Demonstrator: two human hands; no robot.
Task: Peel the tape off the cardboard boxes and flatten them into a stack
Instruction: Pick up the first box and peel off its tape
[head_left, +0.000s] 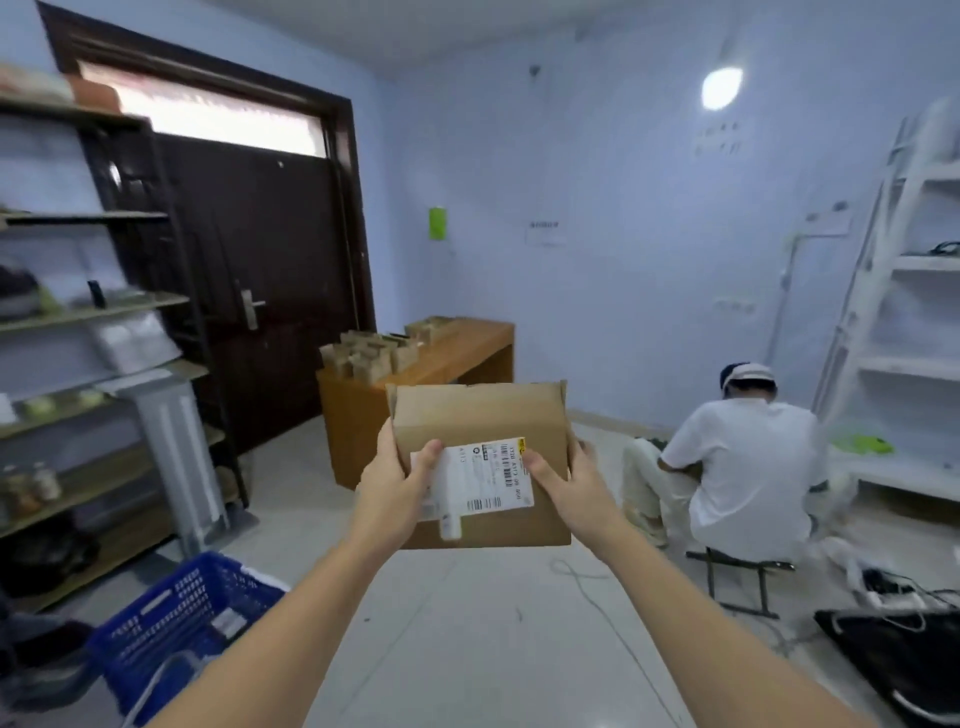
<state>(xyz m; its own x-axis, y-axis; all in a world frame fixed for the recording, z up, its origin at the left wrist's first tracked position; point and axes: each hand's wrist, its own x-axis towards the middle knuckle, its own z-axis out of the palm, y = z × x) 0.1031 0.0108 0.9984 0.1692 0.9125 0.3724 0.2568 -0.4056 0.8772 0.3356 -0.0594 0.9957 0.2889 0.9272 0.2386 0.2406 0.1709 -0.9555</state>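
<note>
Gripping the box from 9 and 3 o'clock, left hand and right hand curl round it, thumbs pressing its label.

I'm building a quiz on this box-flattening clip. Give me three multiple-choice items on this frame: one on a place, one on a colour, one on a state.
1. Where is the blue plastic crate?
A. On the wooden desk
B. On the floor at lower left
C. On the white shelf unit

2. What colour is the shipping label on the held cardboard box?
A. White
B. Green
C. Red

3. How is the box held?
A. By the left hand alone
B. It rests on the floor, untouched
C. By both hands, one at each side

Answers:
1. B, the crate sits low at the left, beside the metal shelving.
2. A, the label is white with black barcodes.
3. C, the left hand and right hand grip opposite sides, thumbs on the label, with the box in the air.
</note>
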